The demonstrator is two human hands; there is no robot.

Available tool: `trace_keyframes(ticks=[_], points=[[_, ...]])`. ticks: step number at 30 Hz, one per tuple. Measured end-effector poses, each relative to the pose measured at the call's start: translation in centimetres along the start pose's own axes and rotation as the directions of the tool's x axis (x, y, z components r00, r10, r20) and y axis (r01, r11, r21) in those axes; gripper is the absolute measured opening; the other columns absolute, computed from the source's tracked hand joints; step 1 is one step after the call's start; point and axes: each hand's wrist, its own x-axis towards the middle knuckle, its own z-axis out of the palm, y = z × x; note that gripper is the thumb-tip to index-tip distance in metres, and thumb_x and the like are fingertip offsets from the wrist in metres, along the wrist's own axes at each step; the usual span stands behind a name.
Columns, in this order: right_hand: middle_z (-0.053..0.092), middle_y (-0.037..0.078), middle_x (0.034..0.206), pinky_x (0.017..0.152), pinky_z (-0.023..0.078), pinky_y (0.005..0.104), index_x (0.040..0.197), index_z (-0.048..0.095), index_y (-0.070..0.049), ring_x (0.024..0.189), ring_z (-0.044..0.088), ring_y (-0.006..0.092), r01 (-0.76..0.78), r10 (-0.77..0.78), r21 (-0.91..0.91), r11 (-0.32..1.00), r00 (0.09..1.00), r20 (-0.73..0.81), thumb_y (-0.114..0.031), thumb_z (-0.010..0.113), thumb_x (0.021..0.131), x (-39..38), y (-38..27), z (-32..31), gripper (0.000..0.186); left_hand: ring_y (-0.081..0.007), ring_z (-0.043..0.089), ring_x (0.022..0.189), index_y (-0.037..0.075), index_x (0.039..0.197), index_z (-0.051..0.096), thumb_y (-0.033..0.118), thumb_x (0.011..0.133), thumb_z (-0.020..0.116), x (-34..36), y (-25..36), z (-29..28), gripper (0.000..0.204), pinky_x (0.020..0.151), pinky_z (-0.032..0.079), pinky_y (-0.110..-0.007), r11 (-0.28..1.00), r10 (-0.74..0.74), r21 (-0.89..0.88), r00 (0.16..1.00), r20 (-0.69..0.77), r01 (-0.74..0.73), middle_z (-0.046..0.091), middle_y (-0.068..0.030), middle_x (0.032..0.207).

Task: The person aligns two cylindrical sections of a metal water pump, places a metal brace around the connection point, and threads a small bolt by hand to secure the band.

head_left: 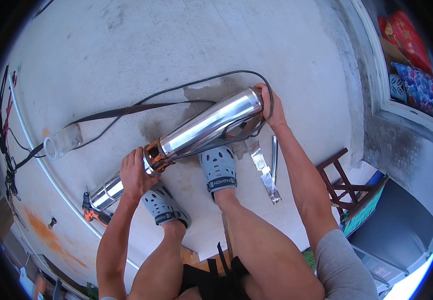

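A long, shiny steel submersible pump lies aslant in front of my feet, its right end higher in the picture. My left hand is closed round its lower section, just beside the rusty orange-brown joint. Beyond that hand the narrower steel cylinder runs down to the left. At the upper right end, my right hand grips the pump's rim; some of its fingers are hidden behind the end. A black cable loops over the floor and past the right wrist, then back along the pump.
An orange and black power drill touches the lower cylinder's end. A clear plastic jar lies left, by a black strap. Metal strips lie right of my grey-blue clogs. A white pipe crosses the left; a dark wooden frame stands right.
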Motion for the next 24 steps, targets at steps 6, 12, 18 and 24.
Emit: trace_keyframes(ticks=[6,12,18,24], points=[[0.068,0.016,0.099,0.091,0.047,0.0351,0.118,0.064,-0.004,0.098,0.063,0.0251,0.007,-0.006,0.026,1.0,0.999,-0.04,-0.049,0.038,0.107,-0.1,0.3,0.0,0.054,-0.0374,0.059,0.109,0.001,0.13,0.051,0.025,0.057,0.091,-0.2,0.6,0.4,0.087,0.095,0.048,-0.046,0.998,0.05,0.052,0.992,-0.114,-0.045,0.06,-0.0187,0.12],[0.067,0.016,0.111,0.099,0.044,0.0347,0.121,0.063,-0.001,0.108,0.061,0.0264,-0.072,0.072,0.016,0.997,0.997,0.009,-0.048,0.033,0.108,-0.5,-0.6,0.0,0.057,-0.0374,0.059,0.11,0.001,0.131,0.051,0.027,0.058,0.09,-0.4,0.2,0.6,0.087,0.097,0.047,-0.046,0.997,0.052,0.054,0.993,-0.105,-0.047,0.06,-0.0186,0.121],[0.067,0.015,0.109,0.098,0.044,0.0346,0.119,0.063,-0.002,0.105,0.06,0.0251,-0.08,0.079,0.022,0.997,0.997,0.006,-0.049,0.035,0.107,-0.3,-0.6,0.0,0.056,-0.0371,0.058,0.112,0.002,0.132,0.05,0.026,0.056,0.091,-0.5,0.0,0.9,0.09,0.098,0.047,-0.046,0.999,0.036,0.037,0.994,-0.099,-0.033,0.059,-0.018,0.122],[0.067,0.014,0.104,0.095,0.045,0.0343,0.115,0.065,-0.002,0.1,0.06,0.023,-0.176,0.175,0.036,0.984,0.984,0.034,-0.047,0.037,0.107,0.2,-1.0,0.0,0.053,-0.0367,0.057,0.113,0.002,0.134,0.048,0.026,0.056,0.091,-0.8,0.0,1.2,0.092,0.099,0.046,-0.046,0.998,0.025,0.062,0.995,-0.099,-0.019,0.058,-0.0177,0.124]])
